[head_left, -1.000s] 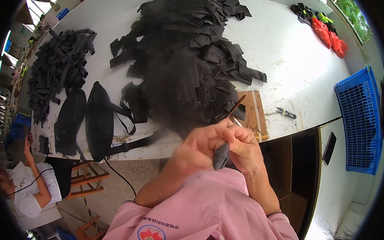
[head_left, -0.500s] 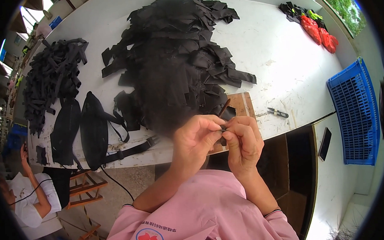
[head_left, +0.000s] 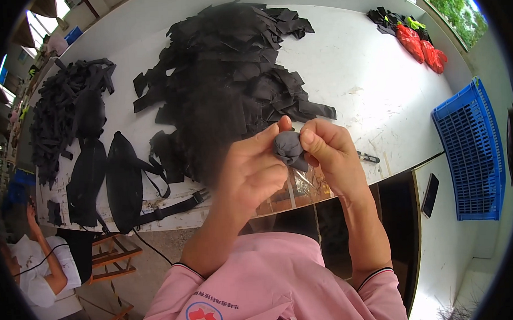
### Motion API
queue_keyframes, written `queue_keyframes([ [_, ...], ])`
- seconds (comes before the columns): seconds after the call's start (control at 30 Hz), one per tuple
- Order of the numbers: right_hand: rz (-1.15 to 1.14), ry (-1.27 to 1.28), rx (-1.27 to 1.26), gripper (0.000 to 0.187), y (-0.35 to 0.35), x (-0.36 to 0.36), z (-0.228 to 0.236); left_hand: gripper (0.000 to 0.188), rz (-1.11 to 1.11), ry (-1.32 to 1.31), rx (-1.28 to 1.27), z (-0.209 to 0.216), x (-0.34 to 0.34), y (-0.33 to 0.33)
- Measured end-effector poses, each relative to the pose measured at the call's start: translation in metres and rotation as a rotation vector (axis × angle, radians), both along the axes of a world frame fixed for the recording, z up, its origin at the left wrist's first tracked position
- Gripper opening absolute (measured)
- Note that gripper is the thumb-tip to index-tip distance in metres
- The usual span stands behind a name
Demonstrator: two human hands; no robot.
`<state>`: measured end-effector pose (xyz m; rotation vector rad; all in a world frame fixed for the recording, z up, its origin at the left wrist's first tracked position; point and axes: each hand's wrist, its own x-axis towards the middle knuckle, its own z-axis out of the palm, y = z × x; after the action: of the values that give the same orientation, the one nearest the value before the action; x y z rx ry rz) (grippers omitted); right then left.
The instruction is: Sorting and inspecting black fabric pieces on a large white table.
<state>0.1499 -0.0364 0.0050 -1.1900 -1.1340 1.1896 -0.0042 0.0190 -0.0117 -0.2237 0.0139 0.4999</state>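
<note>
My left hand (head_left: 254, 168) and my right hand (head_left: 333, 151) are raised close to the camera and pinch a small crumpled dark grey fabric piece (head_left: 289, 147) between their fingertips. A thin clear plastic bag (head_left: 300, 184) hangs below the fabric, between my palms. Behind my hands a large heap of black fabric cut pieces (head_left: 229, 69) covers the middle of the white table (head_left: 355, 70). A wooden board at the table's edge is mostly hidden by my hands.
Two black waist bags (head_left: 120, 180) with straps lie at the table's left front. Black strips (head_left: 60, 117) are piled far left. Small snips (head_left: 370, 157) lie right of my hand. Red and green items (head_left: 420, 41) sit far right. A blue crate (head_left: 468, 151) and a dark phone (head_left: 430, 194) are on the right; a seated person (head_left: 35, 272) lower left.
My hands have risen toward the camera. The dark piece they held is now bunched into a small ball between the fingertips, with the clear bag hanging under it.
</note>
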Motion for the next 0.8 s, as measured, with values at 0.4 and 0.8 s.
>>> queue_keyframes([
  [0.4,0.077,-0.004,-0.109,0.024,0.019,0.000,-0.025,0.022,0.020,0.199,-0.305,-0.013,0.000,0.025],
  [0.8,0.041,0.150,0.054,0.023,0.006,-0.004,-0.021,0.043,0.295,0.701,0.813,0.027,-0.007,-0.017],
])
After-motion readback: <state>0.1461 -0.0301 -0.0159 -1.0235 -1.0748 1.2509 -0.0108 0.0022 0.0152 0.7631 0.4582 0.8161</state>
